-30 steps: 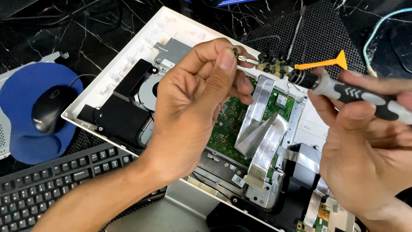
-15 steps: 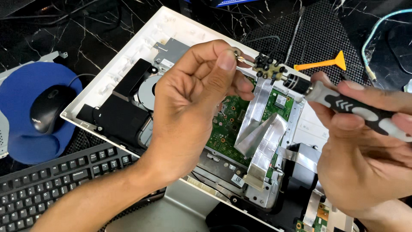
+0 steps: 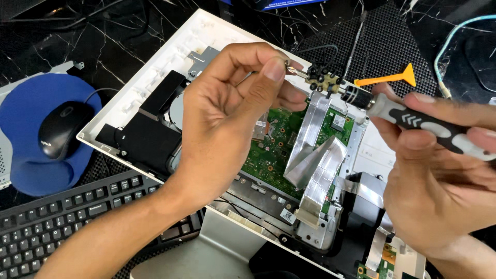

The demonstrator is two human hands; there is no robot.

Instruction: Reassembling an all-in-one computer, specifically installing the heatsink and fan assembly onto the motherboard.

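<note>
Screwdriver (image 3: 423, 124), grey and black in the handle, lies slanted across the right hand (image 3: 439, 175), its fingers wrapped over the grip and the thumb on top; the hand comes in from the right edge with its palm turned up and inward. Its dark collar points up and left toward a small tan connector piece (image 3: 323, 81) with black studs, held in the air above the opened white computer chassis (image 3: 170, 67). The left hand (image 3: 227, 124) reaches in from the lower left, forearm running diagonally across the keyboard (image 3: 57, 217), wrist bent, back of the hand toward the camera. Its thumb and forefinger are pressed together, pinching the metal end of that small piece (the other fingers curl loosely underneath). The piece sits between the two hands, touching the screwdriver's tip end as far as can be seen.

Below the hands lie the green circuit board (image 3: 274, 150) and silver flat ribbon cables (image 3: 315, 150). An orange pry tool (image 3: 392, 78) rests on the black mesh mat, just beyond the screwdriver. On the dark marbled worktop (image 3: 62, 36) to the left sit a black mouse (image 3: 61, 129) on a blue pad (image 3: 26, 103).
</note>
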